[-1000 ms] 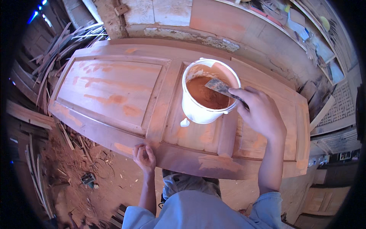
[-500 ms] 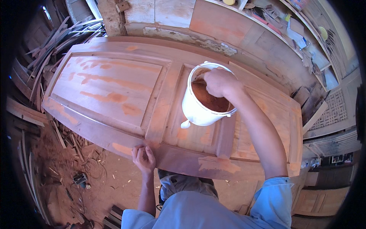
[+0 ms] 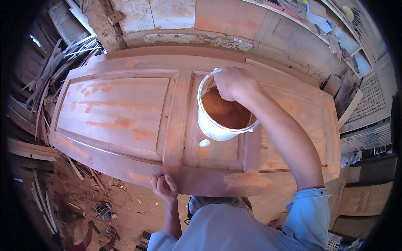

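A white bucket point(image 3: 215, 131) with reddish-brown stuff inside point(image 3: 226, 111) is over the middle panel of a wooden door point(image 3: 171, 138) lying flat. My right hand point(image 3: 236, 83) is closed over the bucket's far rim, its fingertips hidden inside. The bucket looks slightly tilted. At the door's near edge, my left hand point(image 3: 164, 187) is loosely curled with nothing visible in it, its knuckles against or close to the wood. Orange-brown smears point(image 3: 121, 122) mark the door's panels and frame. Just in front of the bucket, a small white spot point(image 3: 204, 143) shows on the middle panel.
Wood strips point(image 3: 50, 71) are heaped at the left. Shelves with tools and odds and ends point(image 3: 310, 21) line the wall at the far right. Another person's hands point(image 3: 90, 232) show at the lower left, near a small dark device point(image 3: 104, 209) on the floor.
My right hand has come up from inside the bucket to its far rim. The bucket has shifted slightly away from the white spot. The whole view has moved a little; my left hand stays at the edge.
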{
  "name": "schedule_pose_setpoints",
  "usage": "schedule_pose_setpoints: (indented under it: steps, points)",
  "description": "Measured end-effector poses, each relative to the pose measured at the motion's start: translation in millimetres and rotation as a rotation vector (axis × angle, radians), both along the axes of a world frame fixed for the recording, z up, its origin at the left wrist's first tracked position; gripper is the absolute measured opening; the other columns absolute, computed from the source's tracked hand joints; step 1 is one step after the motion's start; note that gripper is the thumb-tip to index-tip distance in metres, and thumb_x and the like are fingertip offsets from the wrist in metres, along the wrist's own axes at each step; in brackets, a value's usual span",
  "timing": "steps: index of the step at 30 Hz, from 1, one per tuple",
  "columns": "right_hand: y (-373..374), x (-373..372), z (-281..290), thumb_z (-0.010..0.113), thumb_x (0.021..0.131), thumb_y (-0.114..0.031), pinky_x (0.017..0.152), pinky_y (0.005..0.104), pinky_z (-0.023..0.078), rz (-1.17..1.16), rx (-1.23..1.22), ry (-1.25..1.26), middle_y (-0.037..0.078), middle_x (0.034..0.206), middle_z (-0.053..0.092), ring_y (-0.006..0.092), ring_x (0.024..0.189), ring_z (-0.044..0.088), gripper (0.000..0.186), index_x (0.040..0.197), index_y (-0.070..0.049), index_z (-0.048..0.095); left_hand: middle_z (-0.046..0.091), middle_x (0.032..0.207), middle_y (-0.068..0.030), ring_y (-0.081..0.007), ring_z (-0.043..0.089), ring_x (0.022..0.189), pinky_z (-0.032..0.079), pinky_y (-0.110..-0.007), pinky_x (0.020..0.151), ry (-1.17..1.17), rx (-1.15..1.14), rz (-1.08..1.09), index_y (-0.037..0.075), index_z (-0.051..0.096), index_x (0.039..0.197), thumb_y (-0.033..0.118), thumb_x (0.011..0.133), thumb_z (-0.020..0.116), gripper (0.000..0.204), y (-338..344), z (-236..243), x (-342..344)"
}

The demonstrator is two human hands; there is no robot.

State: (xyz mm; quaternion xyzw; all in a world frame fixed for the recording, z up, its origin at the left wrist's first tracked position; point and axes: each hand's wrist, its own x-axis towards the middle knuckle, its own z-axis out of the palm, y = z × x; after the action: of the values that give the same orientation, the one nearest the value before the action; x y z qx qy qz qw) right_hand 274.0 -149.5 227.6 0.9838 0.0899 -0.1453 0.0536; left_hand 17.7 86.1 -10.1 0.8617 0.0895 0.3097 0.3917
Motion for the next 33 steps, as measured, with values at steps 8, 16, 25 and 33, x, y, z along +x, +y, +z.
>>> schedule_pose_setpoints:
  steps: [8,16,25,33]
  points:
    - [-5.5,-8.2,-5.1,0.057,0.084,-0.006,0.085,0.0439,0.056,0.236,-0.028,0.125,0.021,0.098,0.072,0.0353,0.093,0.070,0.021,0.092,0.002,0.074,0.062,0.081,-0.0121,-0.0291,0.055,0.074,0.044,-0.041,0.067,0.054,0.017,-0.055,0.004,0.059,0.070,0.013,0.089,0.062,0.021,2.4,-1.6,-0.8]
    - [-41.7,-41.8,18.8,0.061,0.084,-0.012,0.079,0.0457,0.055,0.267,0.040,0.062,0.021,0.090,0.066,0.0358,0.090,0.067,0.016,0.093,0.001,0.065,0.061,0.079,-0.0102,-0.0282,0.055,0.073,0.043,-0.040,0.064,0.085,0.020,-0.069,0.006,0.057,0.070,0.015,0.088,0.063,0.021,5.9,-2.5,-8.4]
    - [-12.2,10.5,-21.3,0.056,0.083,-0.003,0.080,0.0421,0.055,0.329,0.062,0.075,0.018,0.085,0.070,0.0319,0.085,0.069,0.016,0.076,0.000,0.071,0.060,0.077,-0.0106,-0.0276,0.055,0.070,0.044,-0.039,0.062,0.095,0.044,-0.106,0.006,0.056,0.070,0.017,0.092,0.061,0.026,4.3,0.3,-1.2]
    - [-31.1,8.0,30.2,0.060,0.080,-0.007,0.072,0.0454,0.054,0.325,0.011,0.166,0.021,0.082,0.067,0.0354,0.082,0.068,0.013,0.076,0.002,0.069,0.060,0.079,-0.0111,-0.0272,0.056,0.071,0.044,-0.039,0.061,0.101,0.040,-0.097,0.005,0.058,0.070,0.017,0.093,0.060,0.026,5.6,-1.1,-5.1]
